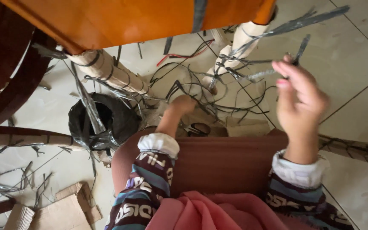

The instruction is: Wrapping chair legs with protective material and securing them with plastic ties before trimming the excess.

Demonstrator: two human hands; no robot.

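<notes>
Where pinched, strip (277, 72) above right hand (301, 102)

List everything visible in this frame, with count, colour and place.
wooden furniture: one, orange, top
wrapped legs: two, tan cardboard, upper centre
tape strips: many, grey-black, tangled around the legs and floor
black bag: one, left of centre
cardboard scraps: several, brown, lower left
tiled floor: pale
left hand: reaching into the strips
right hand: raised, fingers pinching a strip
</notes>
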